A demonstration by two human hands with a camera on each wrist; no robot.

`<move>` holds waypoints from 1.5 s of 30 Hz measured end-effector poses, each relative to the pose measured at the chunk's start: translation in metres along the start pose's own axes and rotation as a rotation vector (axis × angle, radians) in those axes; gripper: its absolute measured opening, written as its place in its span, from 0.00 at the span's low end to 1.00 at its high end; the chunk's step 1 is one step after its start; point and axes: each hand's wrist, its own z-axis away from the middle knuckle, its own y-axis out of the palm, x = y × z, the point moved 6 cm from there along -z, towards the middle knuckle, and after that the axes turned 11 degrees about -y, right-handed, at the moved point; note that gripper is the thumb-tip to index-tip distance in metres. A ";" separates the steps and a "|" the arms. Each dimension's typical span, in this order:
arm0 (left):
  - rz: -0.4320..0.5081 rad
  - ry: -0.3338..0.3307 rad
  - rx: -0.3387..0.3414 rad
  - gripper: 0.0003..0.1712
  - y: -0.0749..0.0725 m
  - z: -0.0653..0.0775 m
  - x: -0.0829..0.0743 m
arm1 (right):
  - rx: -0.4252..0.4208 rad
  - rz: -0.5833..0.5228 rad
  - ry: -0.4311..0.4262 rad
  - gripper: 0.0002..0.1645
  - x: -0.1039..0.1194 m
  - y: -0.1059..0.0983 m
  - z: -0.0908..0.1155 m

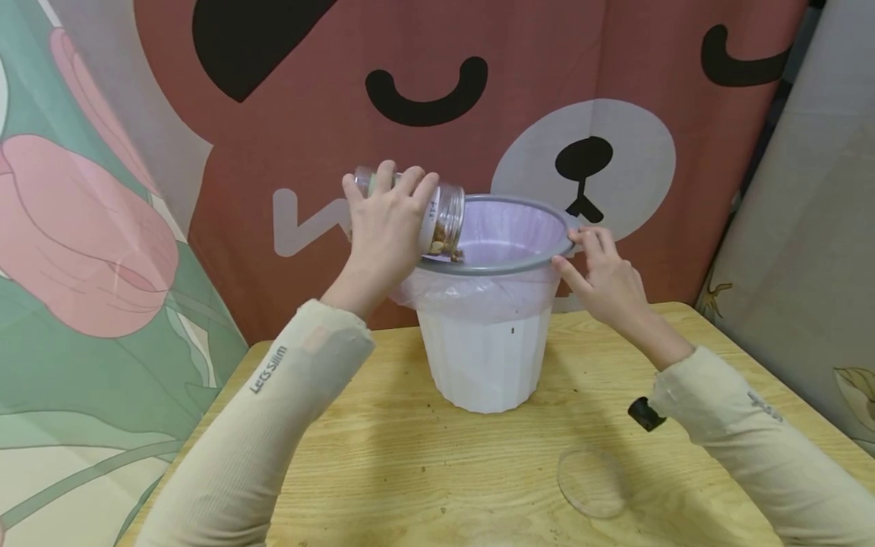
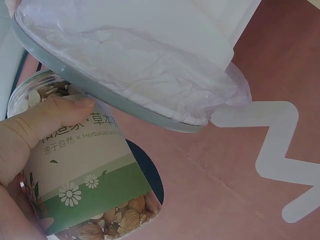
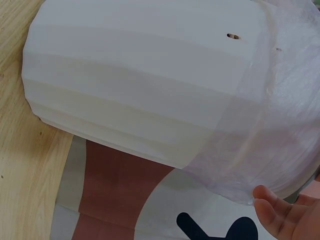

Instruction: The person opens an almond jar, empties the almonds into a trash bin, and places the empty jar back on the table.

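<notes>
My left hand (image 1: 390, 216) grips a clear jar (image 1: 449, 216) tipped on its side over the left part of a trash can's rim. Brown nuts and dried pieces (image 1: 443, 247) lie at the jar's mouth; in the left wrist view the jar's label (image 2: 90, 165) is white and green with daisies. The white trash can (image 1: 485, 357) has a grey rim (image 1: 502, 267) and a thin purple bag liner (image 1: 506, 228). My right hand (image 1: 604, 277) holds the rim's right side between thumb and fingers. In the right wrist view, its fingertips (image 3: 267, 202) touch the liner.
A round clear lid (image 1: 592, 481) lies on the wooden table (image 1: 410, 463) at the front right. A small black object (image 1: 645, 414) is by the right sleeve. Small crumbs dot the tabletop. A printed cloth (image 1: 307, 137) hangs behind the can.
</notes>
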 end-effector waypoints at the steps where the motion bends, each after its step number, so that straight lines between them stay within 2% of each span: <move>1: 0.001 0.000 -0.002 0.33 0.000 0.000 0.000 | 0.000 0.000 0.001 0.37 0.000 0.000 0.000; 31: -0.069 0.028 0.006 0.33 -0.001 -0.001 -0.011 | 0.001 0.000 0.003 0.38 0.000 0.000 0.000; 39: -0.098 0.059 -0.023 0.36 -0.001 0.000 -0.014 | 0.002 -0.002 0.002 0.38 0.001 -0.001 0.000; 45: -0.110 0.056 -0.012 0.38 0.001 0.001 -0.013 | 0.004 -0.006 0.004 0.38 0.001 -0.001 0.000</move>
